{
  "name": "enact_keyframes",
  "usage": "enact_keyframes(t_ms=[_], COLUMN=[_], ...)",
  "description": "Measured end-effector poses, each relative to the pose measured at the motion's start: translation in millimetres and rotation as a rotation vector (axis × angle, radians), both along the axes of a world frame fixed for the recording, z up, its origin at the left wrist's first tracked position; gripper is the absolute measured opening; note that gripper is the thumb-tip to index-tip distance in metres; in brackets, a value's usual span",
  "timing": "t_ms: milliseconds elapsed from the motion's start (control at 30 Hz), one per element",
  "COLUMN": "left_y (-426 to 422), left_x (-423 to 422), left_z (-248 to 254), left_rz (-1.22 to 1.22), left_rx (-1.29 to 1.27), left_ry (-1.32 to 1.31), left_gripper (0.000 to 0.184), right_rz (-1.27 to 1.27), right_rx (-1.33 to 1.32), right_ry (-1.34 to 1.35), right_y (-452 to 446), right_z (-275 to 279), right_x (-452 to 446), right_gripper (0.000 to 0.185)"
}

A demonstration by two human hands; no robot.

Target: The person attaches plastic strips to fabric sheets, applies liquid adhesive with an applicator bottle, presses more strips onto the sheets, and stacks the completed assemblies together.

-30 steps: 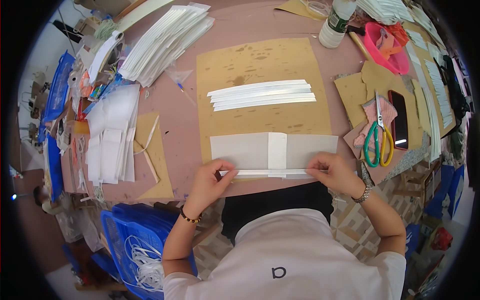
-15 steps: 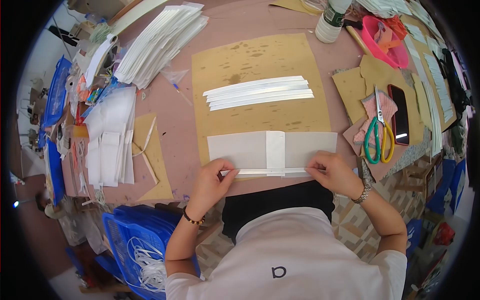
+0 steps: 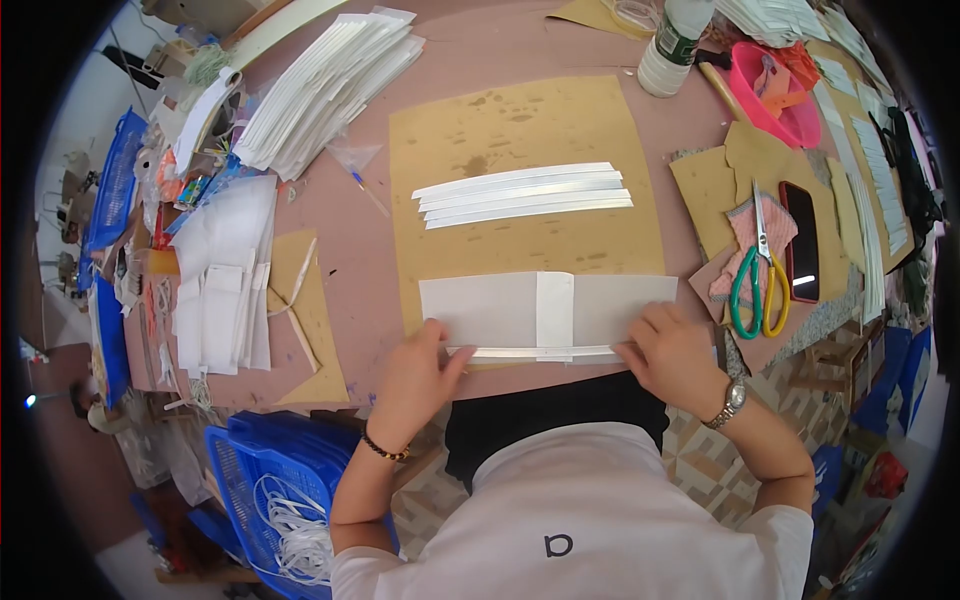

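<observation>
A pale sheet [image 3: 480,312] with a white band [image 3: 555,308] down its middle lies near the table's front edge. Along its near edge runs a narrow white strip [image 3: 540,353]. At the strip's left end is my left hand [image 3: 418,370], thumb by the strip and index finger parted from it. My right hand [image 3: 676,356] rests over the sheet's right part, fingers spread and thumb tip at the strip's other end. Several silvery-white strips [image 3: 525,194] lie side by side farther back on a brown paper sheet [image 3: 520,125].
Stacked white strips [image 3: 325,90] and white sheets [image 3: 222,300] lie at left. On the right are scissors [image 3: 762,250], a phone [image 3: 799,240], a pink basket [image 3: 745,75] and a bottle [image 3: 672,50]. A blue crate [image 3: 235,470] stands below the table's left front.
Both hands have loosened from their pinches at the strip's ends; their fingers have parted. The right-hand fingers have spread over the sheet. The view has shifted slightly.
</observation>
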State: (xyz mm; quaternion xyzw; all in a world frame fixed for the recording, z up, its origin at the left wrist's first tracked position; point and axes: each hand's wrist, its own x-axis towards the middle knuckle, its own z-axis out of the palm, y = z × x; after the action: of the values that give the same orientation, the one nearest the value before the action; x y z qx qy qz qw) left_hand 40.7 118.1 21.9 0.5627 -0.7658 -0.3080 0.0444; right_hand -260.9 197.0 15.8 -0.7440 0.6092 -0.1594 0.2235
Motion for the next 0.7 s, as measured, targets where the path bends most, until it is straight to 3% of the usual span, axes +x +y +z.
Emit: enact_keyframes(t_ms=[33, 100, 233, 300, 367, 433, 533, 600, 633, 667, 700], left_y=[-5, -18, -75, -102, -118, -123, -119, -107, -98, -86, -76], left_x=[4, 14, -7, -19, -22, -24, -19, -7, -1, 5, 10], left_z=[-1, -5, -14, -23, -33, -33, -22, -13, -13, -14, -14], left_rz=[0.001, -0.04, -0.13, -0.37, -0.406, -0.446, -0.401, -0.281, -0.279, -0.101, 0.082], left_rx=[-0.004, -0.298, -0.478, -0.708, -0.733, -0.755, -0.731, -0.426, -0.42, -0.051, 0.321], left_ry=[0.002, -0.223, -0.004, -0.036, -0.067, -0.095, 0.09, 0.385, 0.386, 0.554, 0.706], left_gripper=[0.021, 0.023, 0.016, 0.013, 0.013, 0.014, 0.013, 0.009, 0.009, 0.007, 0.005], right_rz=[0.023, 0.031, 0.112, 0.163, 0.212, 0.229, 0.216, 0.184, 0.099, 0.012, 0.013], right_rx=[-0.103, -0.194, -0.437, -0.52, -0.388, -0.4, -0.422, -0.427, -0.245, -0.059, -0.055], right_ry=[0.144, 0.152, 0.244, 0.327, 0.514, 0.503, 0.384, 0.275, 0.001, -0.27, -0.269], right_y=[-3, -19, -79, -101, -116, -123, -116, -98, -84, -71, -58], right_z=[5, -1, -8, -14, -25, -26, -16, -5, 0, 3, 7], right_x=[-1, -10, -13, -11, -11, -14, -19, -23, -24, -23, -21], right_gripper=[0.015, 0.017, 0.021, 0.022, 0.027, 0.028, 0.025, 0.02, 0.015, 0.01, 0.01])
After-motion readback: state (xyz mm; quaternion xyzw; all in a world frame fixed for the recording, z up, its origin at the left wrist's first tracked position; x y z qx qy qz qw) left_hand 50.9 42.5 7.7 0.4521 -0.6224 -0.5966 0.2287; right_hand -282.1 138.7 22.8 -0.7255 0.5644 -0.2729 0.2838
